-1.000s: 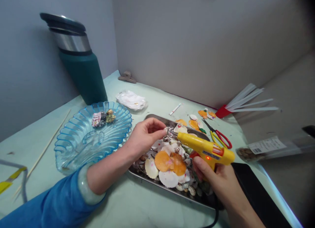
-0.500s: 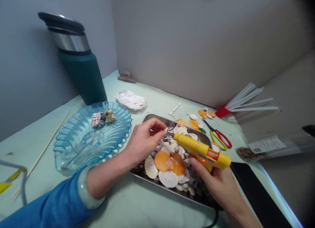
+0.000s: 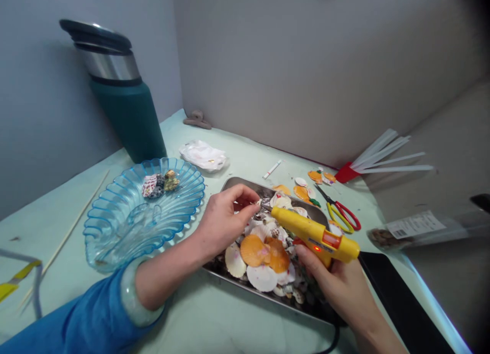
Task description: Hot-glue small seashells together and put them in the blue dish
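Note:
My right hand (image 3: 340,285) is wrapped round the handle of a yellow hot glue gun (image 3: 302,226) with a lit red light on its side. The gun's metal nozzle points left and meets the fingertips of my left hand (image 3: 225,213). Those fingers pinch a small pale thing at the nozzle, perhaps a shell, too small to make out. Both hands are above a metal tray (image 3: 248,287) heaped with seashells. Near the front of the heap lie an orange scallop shell (image 3: 253,249) and a white scallop shell (image 3: 262,278).
A blue shell-shaped plate (image 3: 115,226) at left holds a few shells. Behind it stands a green tumbler (image 3: 126,114). Scissors (image 3: 340,211), a red holder with glue sticks (image 3: 347,173) and a bagged item (image 3: 406,229) are at right. A black cord runs below the tray.
Almost nothing differs. Both hands and the glue gun keep their places, with the nozzle still at my left fingertips.

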Tool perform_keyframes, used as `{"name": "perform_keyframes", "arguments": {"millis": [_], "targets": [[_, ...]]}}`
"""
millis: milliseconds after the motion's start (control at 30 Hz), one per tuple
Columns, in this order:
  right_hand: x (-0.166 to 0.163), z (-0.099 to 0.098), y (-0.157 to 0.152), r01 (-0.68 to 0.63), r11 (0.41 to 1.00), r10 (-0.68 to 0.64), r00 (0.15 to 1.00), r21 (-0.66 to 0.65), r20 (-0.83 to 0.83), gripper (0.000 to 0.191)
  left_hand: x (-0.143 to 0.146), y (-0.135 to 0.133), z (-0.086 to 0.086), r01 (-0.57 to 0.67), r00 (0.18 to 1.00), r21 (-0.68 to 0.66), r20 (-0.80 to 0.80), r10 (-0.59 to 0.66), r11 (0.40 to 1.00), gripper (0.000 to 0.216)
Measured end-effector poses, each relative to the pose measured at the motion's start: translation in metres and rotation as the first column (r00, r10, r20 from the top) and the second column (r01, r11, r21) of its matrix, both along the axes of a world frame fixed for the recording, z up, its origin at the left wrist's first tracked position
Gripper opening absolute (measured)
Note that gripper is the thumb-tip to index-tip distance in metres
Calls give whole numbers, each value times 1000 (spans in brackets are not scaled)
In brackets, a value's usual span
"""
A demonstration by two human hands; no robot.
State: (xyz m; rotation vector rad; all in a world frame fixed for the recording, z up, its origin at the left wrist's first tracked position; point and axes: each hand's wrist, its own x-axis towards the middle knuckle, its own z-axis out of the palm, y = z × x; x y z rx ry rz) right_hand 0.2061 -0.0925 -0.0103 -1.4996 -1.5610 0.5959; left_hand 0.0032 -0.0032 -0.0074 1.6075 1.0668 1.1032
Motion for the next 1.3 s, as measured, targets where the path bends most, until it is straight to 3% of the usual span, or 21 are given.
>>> {"name": "perform_keyframes", "arguments": {"millis": [467, 800, 1000, 1300], "targets": [[-3, 3, -1, 31, 999, -32, 997, -17, -63, 19, 0, 1, -2, 7, 1000, -4, 5, -7, 1000, 10], [-2, 1, 1, 18, 1000, -18, 1000, -8, -14, 15, 0, 1, -5, 37, 999, -23, 10, -37, 999, 11], [-1, -2, -1, 106, 994, -106, 990, -5, -88, 14, 0, 4, 1, 61, 982, -208, 189, -21, 976, 13], [0, -3, -1, 76, 997, -76, 992, -8, -98, 19, -2, 5, 6, 204, 906, -386, 422, -24, 900, 16]]}}
